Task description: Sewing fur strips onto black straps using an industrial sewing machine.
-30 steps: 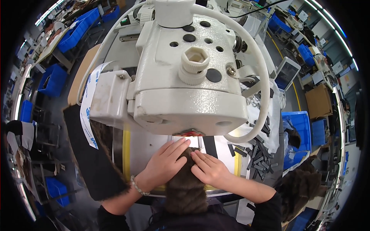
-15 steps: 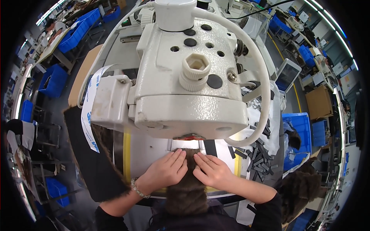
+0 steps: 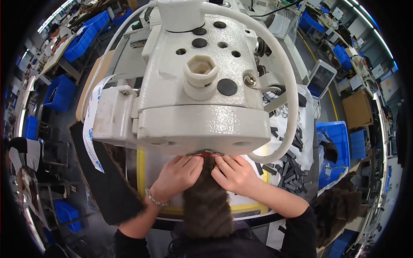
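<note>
A white sewing machine head (image 3: 202, 124) fills the upper middle and hides what lies under it. A brown fur strip (image 3: 207, 210) runs from beneath it down the middle toward my body. My left hand (image 3: 175, 178) is closed on the strip's left edge, its fingertips just below the machine's front face. On the opposite edge my right hand (image 3: 236, 174) grips the same strip with bent fingers. The far end of the strip, between the fingertips, goes out of sight under the machine.
Yellow tape (image 3: 141, 180) borders the white work plate. Many short black strips (image 3: 290, 174) lie scattered at the right. A long black-backed fur piece (image 3: 105, 180) hangs at the left. Blue bins (image 3: 335, 142) and a brown fur pile (image 3: 337, 210) stand right.
Both hands have slid forward, away from my body, taking the fur strip farther under the machine head. The view has shifted slightly, so the machine sits a little more to the left.
</note>
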Demonstrator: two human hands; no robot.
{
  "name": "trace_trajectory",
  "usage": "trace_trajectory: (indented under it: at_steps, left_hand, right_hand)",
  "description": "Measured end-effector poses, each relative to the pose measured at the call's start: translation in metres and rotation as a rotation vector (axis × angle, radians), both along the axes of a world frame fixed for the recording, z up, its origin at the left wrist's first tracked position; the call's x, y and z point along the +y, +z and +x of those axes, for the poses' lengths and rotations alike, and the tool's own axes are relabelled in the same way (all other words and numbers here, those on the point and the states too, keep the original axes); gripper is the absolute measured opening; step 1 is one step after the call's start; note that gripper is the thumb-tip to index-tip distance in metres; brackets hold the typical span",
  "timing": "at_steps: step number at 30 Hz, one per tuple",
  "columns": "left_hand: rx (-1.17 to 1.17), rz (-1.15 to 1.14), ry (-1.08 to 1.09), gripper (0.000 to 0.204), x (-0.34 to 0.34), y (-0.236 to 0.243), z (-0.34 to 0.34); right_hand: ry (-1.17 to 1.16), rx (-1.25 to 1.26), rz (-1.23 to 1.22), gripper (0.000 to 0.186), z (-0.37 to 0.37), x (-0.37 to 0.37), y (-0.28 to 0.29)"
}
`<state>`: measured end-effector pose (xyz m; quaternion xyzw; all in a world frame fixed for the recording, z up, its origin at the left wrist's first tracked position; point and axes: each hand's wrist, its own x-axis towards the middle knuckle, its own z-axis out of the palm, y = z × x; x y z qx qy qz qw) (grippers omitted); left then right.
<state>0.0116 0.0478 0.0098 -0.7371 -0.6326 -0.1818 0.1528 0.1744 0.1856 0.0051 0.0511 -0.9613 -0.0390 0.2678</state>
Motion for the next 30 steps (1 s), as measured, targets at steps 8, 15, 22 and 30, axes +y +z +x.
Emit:
trace_trajectory:
  at_steps: [8, 15, 22, 30]
  left_hand:
    - [0.011, 0.079, 0.050, 0.011, 0.003, -0.007, -0.004]
    - [0.054, -0.002, 0.089, 0.008, 0.000, -0.009, -0.003]
    - [0.031, 0.051, 0.088, 0.008, 0.002, -0.013, -0.005]
    - [0.040, 0.019, 0.104, 0.009, -0.001, -0.016, -0.004]
  right_hand:
    - [-0.057, 0.053, 0.018, 0.013, -0.004, 0.002, -0.002]
    - [-0.052, 0.038, 0.007, 0.017, -0.005, 0.003, -0.003]
    - [-0.063, 0.029, -0.007, 0.018, -0.005, 0.004, -0.004]
    - [-0.064, 0.023, -0.038, 0.018, -0.006, 0.004, 0.000]
